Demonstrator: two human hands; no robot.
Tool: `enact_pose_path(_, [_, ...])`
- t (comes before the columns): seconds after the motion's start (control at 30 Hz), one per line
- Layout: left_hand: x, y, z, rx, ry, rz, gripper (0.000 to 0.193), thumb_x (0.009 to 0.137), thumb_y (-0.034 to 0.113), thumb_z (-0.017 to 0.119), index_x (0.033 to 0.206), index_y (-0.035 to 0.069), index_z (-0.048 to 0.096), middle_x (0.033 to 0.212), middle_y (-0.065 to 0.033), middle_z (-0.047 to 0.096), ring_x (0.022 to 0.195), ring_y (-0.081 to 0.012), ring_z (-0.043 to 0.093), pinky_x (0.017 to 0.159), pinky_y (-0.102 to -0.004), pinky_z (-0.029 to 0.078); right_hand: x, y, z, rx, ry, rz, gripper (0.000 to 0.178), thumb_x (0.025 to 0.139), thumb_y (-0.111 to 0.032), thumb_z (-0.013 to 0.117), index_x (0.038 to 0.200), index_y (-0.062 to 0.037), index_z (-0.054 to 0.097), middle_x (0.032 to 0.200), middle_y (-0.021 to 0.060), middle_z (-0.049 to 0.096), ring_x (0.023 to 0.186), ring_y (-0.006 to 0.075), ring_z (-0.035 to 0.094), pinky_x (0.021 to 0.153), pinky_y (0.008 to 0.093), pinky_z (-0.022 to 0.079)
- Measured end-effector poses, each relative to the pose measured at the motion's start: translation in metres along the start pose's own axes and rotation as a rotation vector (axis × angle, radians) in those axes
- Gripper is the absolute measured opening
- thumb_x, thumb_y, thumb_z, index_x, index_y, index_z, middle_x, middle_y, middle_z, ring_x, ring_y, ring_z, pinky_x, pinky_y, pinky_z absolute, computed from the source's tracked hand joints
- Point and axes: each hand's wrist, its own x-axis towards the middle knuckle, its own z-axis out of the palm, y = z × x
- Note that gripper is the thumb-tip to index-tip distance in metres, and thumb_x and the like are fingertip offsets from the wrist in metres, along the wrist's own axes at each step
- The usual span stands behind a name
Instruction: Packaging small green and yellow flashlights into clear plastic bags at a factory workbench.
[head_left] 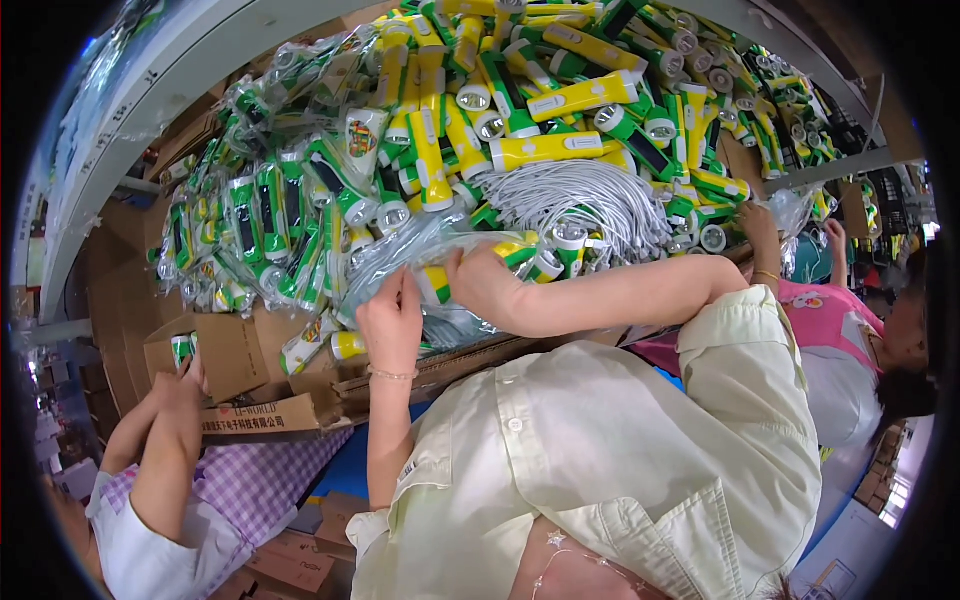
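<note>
Two bare hands at work over a table heaped with green and yellow flashlights (560, 150). Left hand (392, 318) closed in a pinch on the edge of a clear plastic bag (400, 262), fingers pressed to the film. Right hand (487, 285) curled around a green and yellow flashlight (435, 283) at the mouth of that bag, partly inside it. Just beyond the right hand, a bundle of white cords (580, 200) resting on the pile. To the left of the bag, a spread of already bagged flashlights (260, 225). Below the hands, open brown cardboard boxes (250, 385) along the table edge. At lower left, another person's hands (183, 385) around a flashlight beside a box. At far right, a third person in a pink top (830, 315), one hand reaching up to the pile.
</note>
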Motion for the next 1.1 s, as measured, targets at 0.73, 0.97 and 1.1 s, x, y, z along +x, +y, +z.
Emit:
enact_pose_path(0.73, [0.013,-0.055,0.008,-0.304,-0.074,-0.340,0.022,0.089,0.018,0.060,0.095,-0.002,0.068,0.051,0.0009,0.051,0.041,-0.0041,0.043,0.039,-0.0213,0.032,-0.070,0.147,0.033,0.782,0.576,0.482,0.006,0.080,-0.011,0.063,0.085,-0.0066,0.062,0.073,0.0101,0.063,0.066,0.0253,0.063,0.058,0.0320,0.049])
enact_pose_path(0.97, [0.015,-0.066,0.012,-0.309,-0.069,-0.309,0.022,0.087,0.019,0.062,0.089,-0.001,0.069,0.047,-0.0008,0.051,0.040,-0.0058,0.046,0.040,-0.0243,0.034,-0.048,0.123,-0.095,1.918,1.029,0.109,0.009,0.086,0.001,0.059,0.095,0.0022,0.061,0.079,0.0077,0.065,0.066,0.0114,0.064,0.060,0.0226,0.052])
enact_pose_path(1.1, [0.017,-0.071,0.017,-0.388,-0.072,-0.323,0.022,0.087,0.020,0.062,0.091,-0.001,0.069,0.049,0.0000,0.051,0.041,-0.0052,0.046,0.040,-0.0241,0.035,0.018,0.070,-0.063,2.238,0.761,-0.143,0.011,0.084,-0.002,0.063,0.095,0.0014,0.061,0.081,0.0067,0.065,0.068,0.0118,0.064,0.061,0.0233,0.052])
